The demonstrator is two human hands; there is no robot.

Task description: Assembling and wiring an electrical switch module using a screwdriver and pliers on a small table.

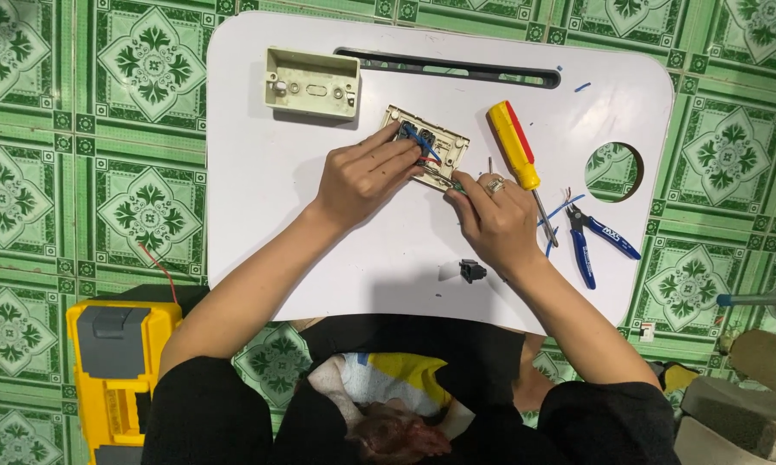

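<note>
Person seated on a green patterned tile floor (35,172), small white desk (276,198) across the lap. Both hands meet at a cream switch plate (444,142) lying back-side up near the desk's middle, tilted, its long axis running from upper left to lower right. Left hand (364,176) comes in from the lower left, fingers curled and pinched at the blue wires (426,151) on the plate's back; it covers the plate's near-left corner and is the hand more fully on it. Right hand (491,220) sits just below and right of the plate, closed around a thin tool with a greenish shaft whose tip points up-left into the plate; what kind of tool, I cannot tell. The plate thus lies up and between the two hands. Just right of it, a red-and-yellow screwdriver (515,146) lies loose, tip toward the person. Further right, blue-handled cutters (596,237) with wire scraps near them. Upper left, a cream wall box (312,82), open side up, appears to hold nothing loose. A small black part (472,271) lies by the right wrist. A yellow tool case (117,379) stands on the floor at left.
</note>
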